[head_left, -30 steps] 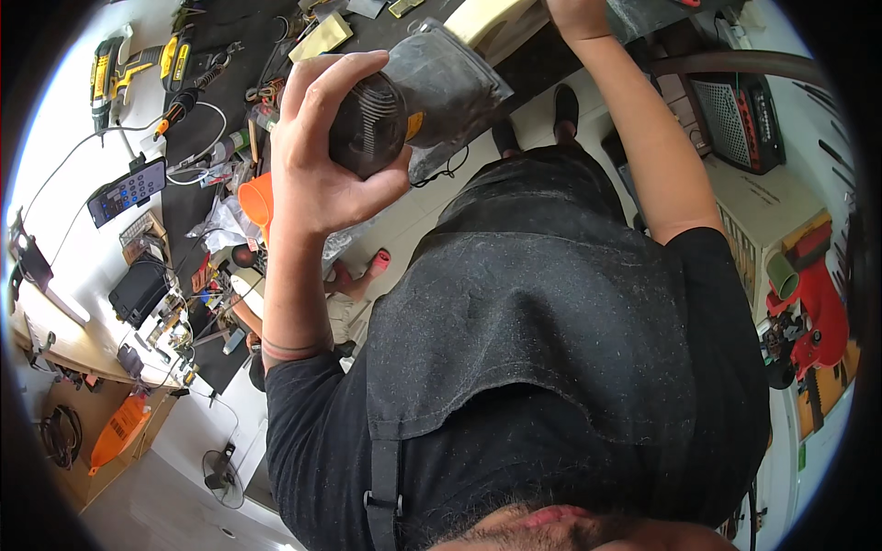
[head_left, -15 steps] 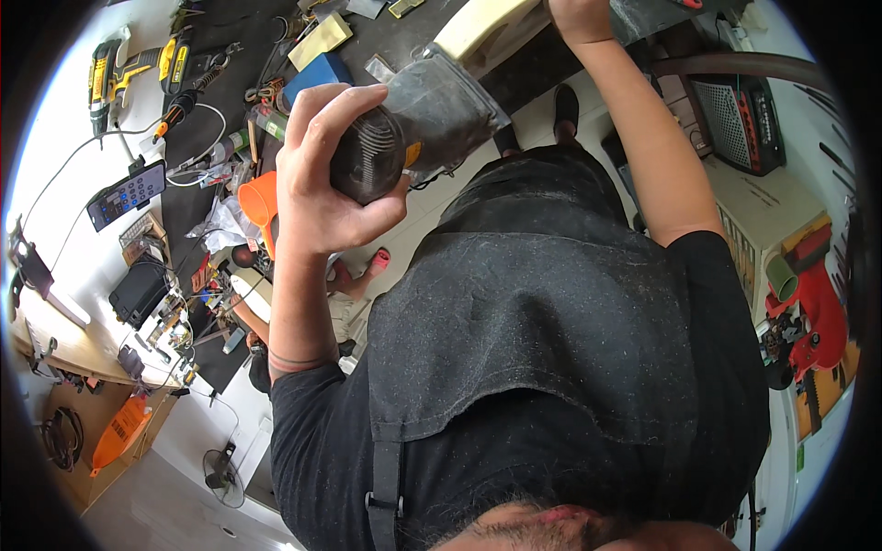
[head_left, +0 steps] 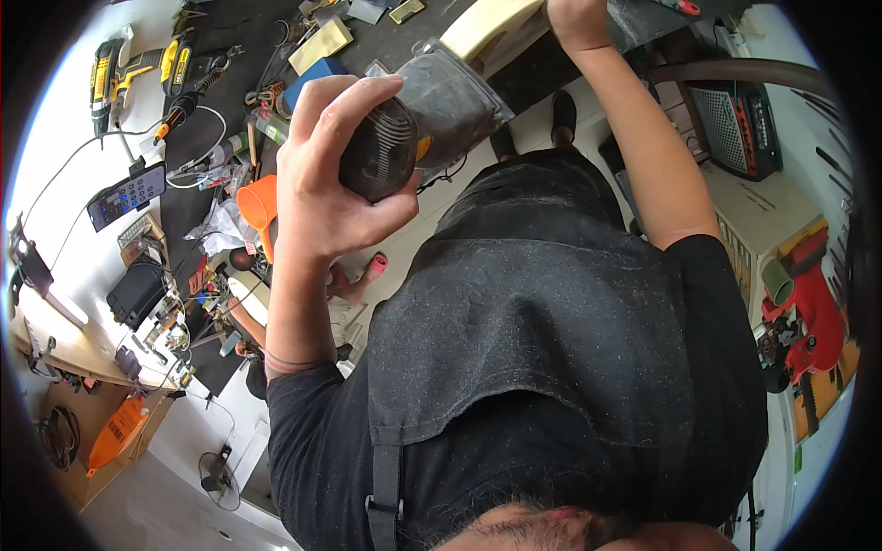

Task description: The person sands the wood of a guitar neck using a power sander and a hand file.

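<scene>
My left hand [head_left: 331, 174] is closed around the rounded, vented end of a dusty black power tool [head_left: 441, 101], whose flat body reaches toward a cream, curved workpiece [head_left: 487, 32] at the top of the view. My right hand [head_left: 576, 23] is at that workpiece's right end, fingers curled on it and partly hidden at the upper edge. A blue block [head_left: 312, 78] and a yellow pad [head_left: 320, 46] lie just left of the tool on the dark bench [head_left: 386, 37].
Drills [head_left: 115, 83], a mounted phone [head_left: 129, 193], an orange funnel-like container [head_left: 255, 202] and cluttered electronics [head_left: 165, 312] are at left. A co-worker's arm [head_left: 246, 317] and red-sandalled foot [head_left: 372, 271] show beyond my left arm. A red tool [head_left: 808, 321] stands at right.
My left hand and the black tool have shifted slightly down and to the right, uncovering the blue block. My right hand stays at the workpiece with little movement.
</scene>
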`<state>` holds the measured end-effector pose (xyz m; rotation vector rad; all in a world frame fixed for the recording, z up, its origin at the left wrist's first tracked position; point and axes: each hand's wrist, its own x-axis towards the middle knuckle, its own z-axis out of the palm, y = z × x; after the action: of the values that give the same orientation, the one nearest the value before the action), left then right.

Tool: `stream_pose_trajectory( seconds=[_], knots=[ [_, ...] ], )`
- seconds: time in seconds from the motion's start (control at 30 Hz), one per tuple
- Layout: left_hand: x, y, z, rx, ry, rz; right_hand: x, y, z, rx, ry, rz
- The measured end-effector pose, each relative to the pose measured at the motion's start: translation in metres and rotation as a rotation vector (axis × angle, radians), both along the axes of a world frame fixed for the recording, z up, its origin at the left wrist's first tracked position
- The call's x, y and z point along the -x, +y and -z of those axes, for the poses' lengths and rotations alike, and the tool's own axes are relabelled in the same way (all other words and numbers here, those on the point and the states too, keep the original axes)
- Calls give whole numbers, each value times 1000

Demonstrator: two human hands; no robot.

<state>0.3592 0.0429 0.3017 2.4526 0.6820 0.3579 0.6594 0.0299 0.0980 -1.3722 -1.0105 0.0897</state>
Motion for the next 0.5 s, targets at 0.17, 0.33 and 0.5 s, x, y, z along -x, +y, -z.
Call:
stream_pose_trajectory(
  seconds=[0.17, 0.33, 0.5],
  knots=[
    [-5, 2, 2, -70, -35, 38, -4, -3, 1, 8, -30, -16],
    [-3, 1, 7, -65, -93, 40, -2, -2, 3, 11, 34, -37],
    [-4, 1, 14, -87, -129, 19, 1, -2, -5, 17, 46, -28]
  ],
)
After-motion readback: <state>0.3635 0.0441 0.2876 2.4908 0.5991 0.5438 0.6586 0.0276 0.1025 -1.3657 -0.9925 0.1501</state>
